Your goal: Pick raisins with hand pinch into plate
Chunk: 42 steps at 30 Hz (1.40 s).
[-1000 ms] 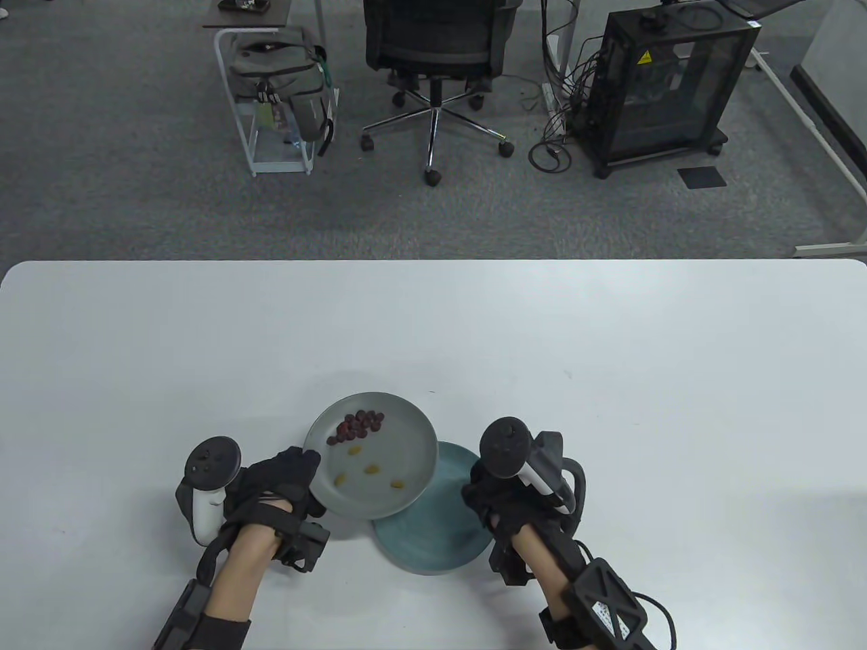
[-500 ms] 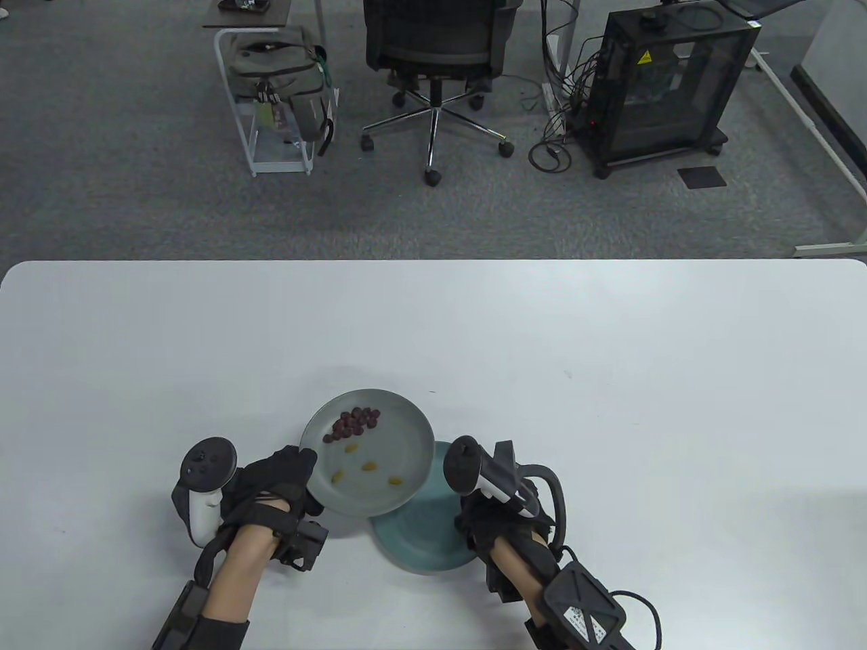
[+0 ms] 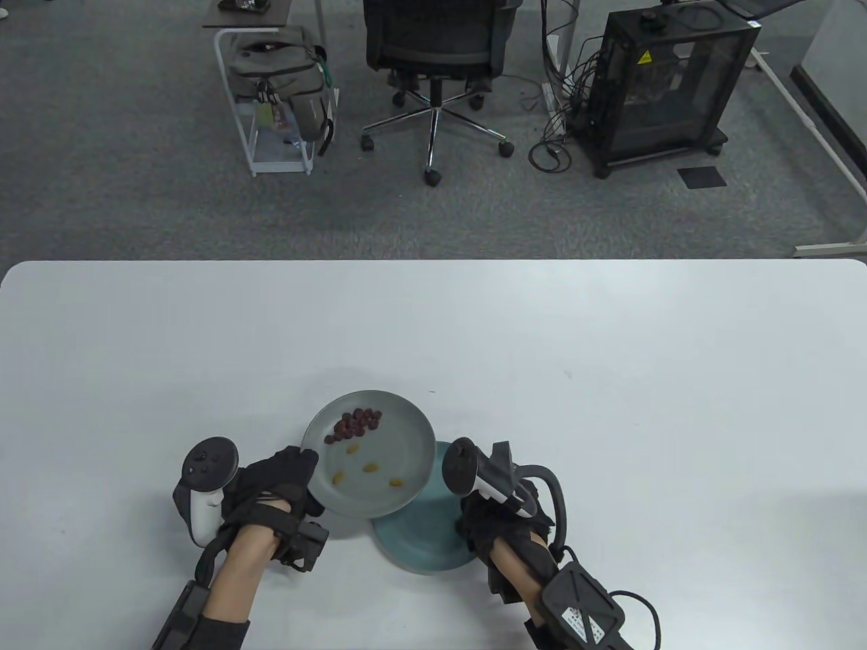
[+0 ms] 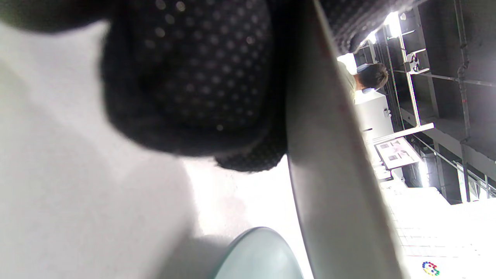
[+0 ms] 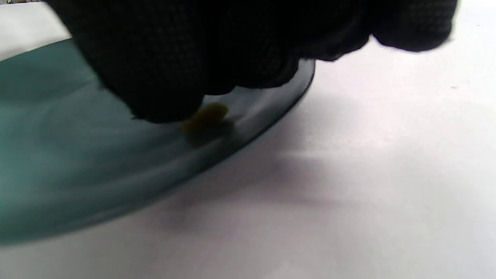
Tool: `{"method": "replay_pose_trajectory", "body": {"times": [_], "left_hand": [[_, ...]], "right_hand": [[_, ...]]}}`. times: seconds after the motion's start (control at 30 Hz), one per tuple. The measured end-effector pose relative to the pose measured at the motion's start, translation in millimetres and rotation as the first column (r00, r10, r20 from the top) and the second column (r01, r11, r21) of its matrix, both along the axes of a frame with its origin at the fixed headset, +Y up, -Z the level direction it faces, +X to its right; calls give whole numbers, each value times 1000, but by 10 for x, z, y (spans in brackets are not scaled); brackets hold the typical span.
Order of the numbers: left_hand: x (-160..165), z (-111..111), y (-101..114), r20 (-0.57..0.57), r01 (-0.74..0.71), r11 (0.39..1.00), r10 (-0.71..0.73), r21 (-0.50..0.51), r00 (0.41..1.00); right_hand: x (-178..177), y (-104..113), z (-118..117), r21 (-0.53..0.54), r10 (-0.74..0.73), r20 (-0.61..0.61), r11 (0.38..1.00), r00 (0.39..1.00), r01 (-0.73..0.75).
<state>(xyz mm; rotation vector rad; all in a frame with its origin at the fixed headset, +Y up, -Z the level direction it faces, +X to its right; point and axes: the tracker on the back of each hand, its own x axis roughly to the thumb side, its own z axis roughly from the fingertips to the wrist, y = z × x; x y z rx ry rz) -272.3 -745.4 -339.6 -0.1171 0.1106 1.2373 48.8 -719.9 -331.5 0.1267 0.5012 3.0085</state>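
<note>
two plates sit overlapped near my edge of the counter (image 3: 609, 352). my left hand (image 3: 274, 477) grips the rim of the grey plate (image 3: 406, 467) and holds it tilted, its right edge over the teal plate (image 3: 413, 542), so the raisins are within short reach of where they must go. on the grey plate lie a cluster of dark raisins (image 3: 353, 424) and four yellow raisins (image 3: 369, 467). my right hand (image 3: 498, 525) is down over the teal plate, fingers (image 5: 166, 77) bunched close together, one yellow raisin (image 5: 207, 115) at their tips, just on the plate's surface. i cannot tell whether i am pinching it or have let go. my guess is that this is the drop-off.
</note>
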Motion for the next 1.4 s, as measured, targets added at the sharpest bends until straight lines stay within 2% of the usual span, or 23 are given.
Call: {"method": "replay_pose_trajectory", "body": {"times": [0.5,0.83,1.0,1.4], "left_hand": [[0,-3,-2,-8,7,1000,-7,3,1000],[48,-1,-30,2,26,1000,-26,-1,1000],[100,2,-43,19,41,999,-41,-3,999],[268,30,-63,77,54,999,-53,-7,996]], "right_hand": [[161,264,16,98,-165,41,982,986,160],[87,468,138,168,-265,-34,949,964,267],[36,515,183,200,-311,-63,927,948,317],[-61,501,224,206,-287,-92,932,954,300]]}}
